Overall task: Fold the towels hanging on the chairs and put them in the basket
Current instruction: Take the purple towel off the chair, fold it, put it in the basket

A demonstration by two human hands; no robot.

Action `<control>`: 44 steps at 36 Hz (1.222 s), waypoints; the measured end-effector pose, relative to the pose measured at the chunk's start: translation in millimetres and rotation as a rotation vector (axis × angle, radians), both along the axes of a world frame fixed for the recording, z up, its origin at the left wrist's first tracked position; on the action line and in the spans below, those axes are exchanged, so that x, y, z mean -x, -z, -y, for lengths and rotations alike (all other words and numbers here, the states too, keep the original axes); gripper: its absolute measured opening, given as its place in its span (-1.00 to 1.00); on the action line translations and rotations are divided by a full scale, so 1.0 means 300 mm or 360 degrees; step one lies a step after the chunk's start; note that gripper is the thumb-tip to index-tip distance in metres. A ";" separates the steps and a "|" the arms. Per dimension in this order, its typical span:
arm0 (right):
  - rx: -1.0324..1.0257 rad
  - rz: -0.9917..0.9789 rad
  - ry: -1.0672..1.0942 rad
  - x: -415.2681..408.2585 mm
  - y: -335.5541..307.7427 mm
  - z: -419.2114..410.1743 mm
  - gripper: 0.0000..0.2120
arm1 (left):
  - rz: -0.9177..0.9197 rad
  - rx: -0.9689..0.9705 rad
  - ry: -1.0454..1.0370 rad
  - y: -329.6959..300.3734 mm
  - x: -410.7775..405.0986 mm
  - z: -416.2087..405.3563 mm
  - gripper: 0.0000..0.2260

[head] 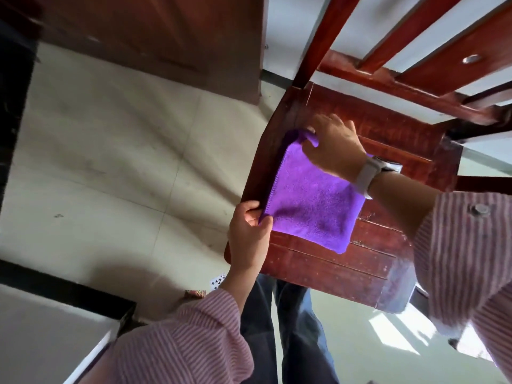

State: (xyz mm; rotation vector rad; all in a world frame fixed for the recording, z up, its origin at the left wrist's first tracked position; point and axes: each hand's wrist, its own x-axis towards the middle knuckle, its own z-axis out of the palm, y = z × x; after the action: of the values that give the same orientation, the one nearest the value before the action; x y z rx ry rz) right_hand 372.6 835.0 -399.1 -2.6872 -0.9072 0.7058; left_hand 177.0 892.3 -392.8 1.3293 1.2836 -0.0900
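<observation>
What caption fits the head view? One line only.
Both hands, left hand and right hand, pinch purple towel corners on chair seat.

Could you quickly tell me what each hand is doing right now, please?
Left hand: pinches the near corner of the purple towel.
Right hand: grips the towel's far corner.

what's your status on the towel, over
Left hand pinching purple towel corner. Right hand gripping far corner. Towel folded on chair seat. No basket in view.
</observation>
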 end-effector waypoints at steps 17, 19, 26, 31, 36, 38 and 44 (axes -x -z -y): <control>-0.0337 0.0384 0.0249 0.126 -0.041 0.042 -0.55 | 0.0109 -0.1199 0.0980 0.006 -0.058 -0.045 -0.63; -0.0400 0.0368 0.0351 0.197 -0.035 0.112 -0.54 | 0.0247 -0.1390 0.1229 0.017 -0.079 -0.042 -0.61; 0.0132 0.0205 0.0446 0.393 0.093 0.285 -0.47 | 0.0291 -0.1639 0.2209 0.135 -0.152 0.005 -0.53; 0.0147 0.0287 0.0429 0.389 0.152 0.298 -0.43 | 0.0232 -0.1679 0.2302 0.199 -0.151 -0.011 -0.50; 0.0061 0.0307 0.0449 0.389 0.165 0.305 -0.44 | 0.0167 -0.1686 0.2345 0.197 -0.155 -0.005 -0.46; -0.0093 0.0206 0.0495 0.387 0.153 0.311 -0.45 | 0.0128 -0.1681 0.2367 0.178 -0.161 -0.005 -0.45; -0.0590 -0.0072 0.1291 0.461 0.057 0.368 -0.47 | 0.0301 -0.1782 0.2373 0.099 -0.285 -0.007 -0.49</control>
State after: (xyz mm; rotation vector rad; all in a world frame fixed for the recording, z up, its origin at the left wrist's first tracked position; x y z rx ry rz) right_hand 234.2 724.6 -416.1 -2.3693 0.1020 0.3561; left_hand 262.6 894.3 -422.4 2.9199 -0.2073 -0.2820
